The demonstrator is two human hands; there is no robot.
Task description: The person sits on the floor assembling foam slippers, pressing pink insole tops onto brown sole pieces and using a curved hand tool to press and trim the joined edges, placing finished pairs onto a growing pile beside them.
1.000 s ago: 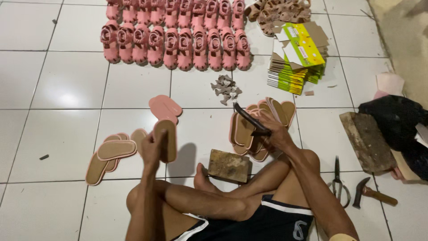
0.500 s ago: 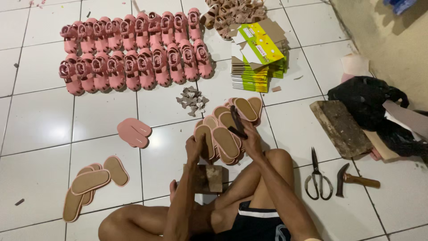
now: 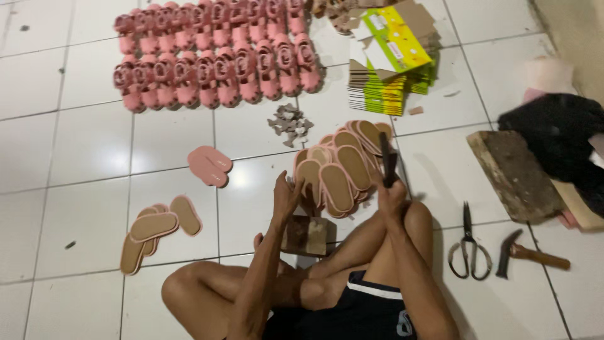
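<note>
I sit cross-legged on a white tiled floor. My right hand (image 3: 391,195) grips a dark, narrow tool (image 3: 385,157) that points up. My left hand (image 3: 286,198) is raised just above a small wooden block (image 3: 308,235) on the floor in front of my legs; what it holds, if anything, I cannot make out. Right behind both hands lies a fanned pile of tan sandal soles with pink edges (image 3: 340,167).
Rows of finished pink sandals (image 3: 214,53) fill the far floor. Flat yellow-green cartons (image 3: 393,60) are stacked at the back right. Loose soles (image 3: 154,230), a pink sole pair (image 3: 209,165), small scraps (image 3: 288,121), scissors (image 3: 469,245), a hammer (image 3: 525,253) and a wooden slab (image 3: 513,173) lie around.
The view swung right and down. My left hand, which held a sole over the block a second ago, moved up beside the pile. My right hand with the tool drew back from the pile.
</note>
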